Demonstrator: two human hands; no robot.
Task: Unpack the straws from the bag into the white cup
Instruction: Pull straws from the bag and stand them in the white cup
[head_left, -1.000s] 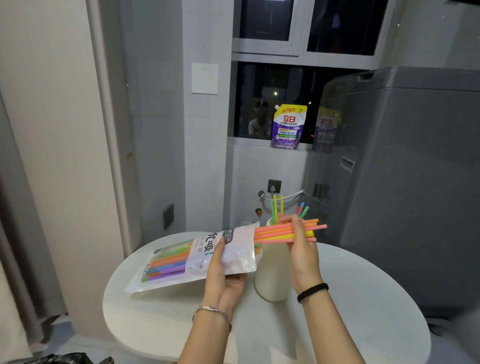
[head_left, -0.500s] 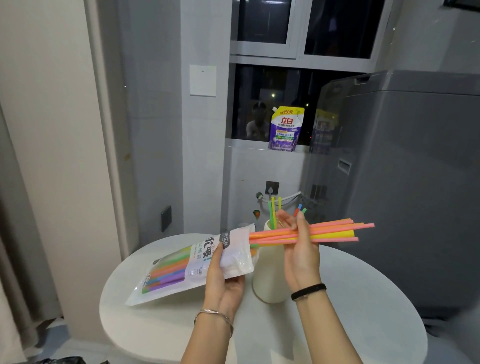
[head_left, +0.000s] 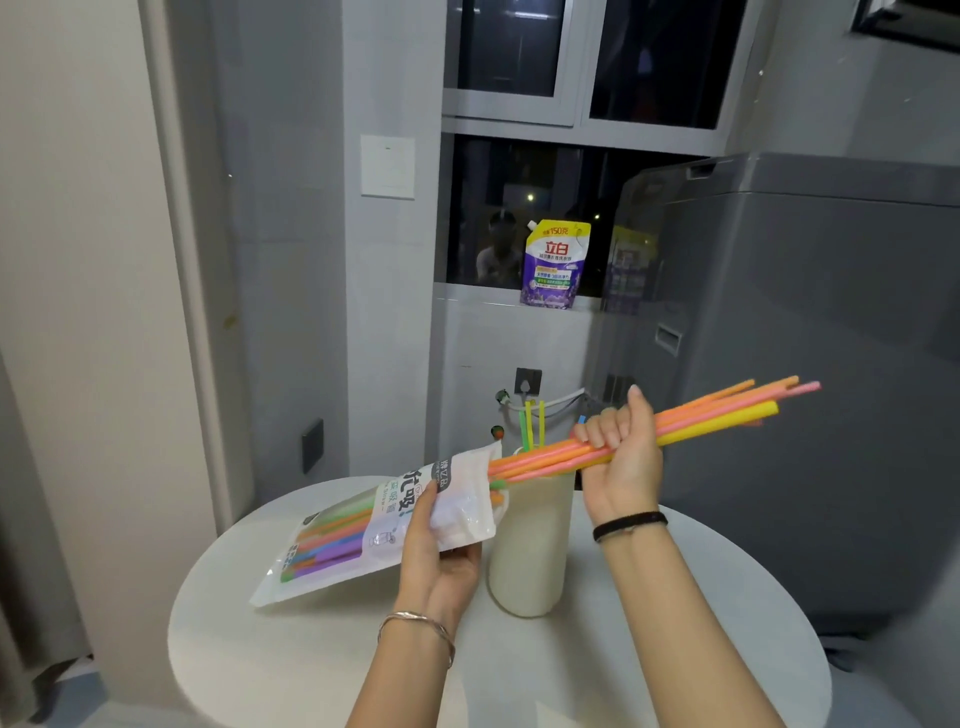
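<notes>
Bundle of straws: orange, pink and one thicker yellow, long and straight, tilted up toward the right. Lower ends still inside the mouth of the bag; upper ends project well past the right hand.

Bag: white pouch with printed lettering and a clear panel showing more straws in orange, blue, purple, green. It lies nearly flat, raised off the tabletop, open end toward the right hand.

White cup: tall, upright on the tabletop, just below the bundle and between the two hands. A few green and yellow straws already stand in it, tips above the rim.

Surface: round white tabletop. Room: grey walls, dark window, purple detergent pouch on the sill, grey appliance behind the right hand.

Right hand: fingers curled closed around the bundle mid-length, palm toward camera, black band at wrist.

Left hand: fingers wrapped around the bag near its open end, thumb on the printed face, silver bangle at wrist.
</notes>
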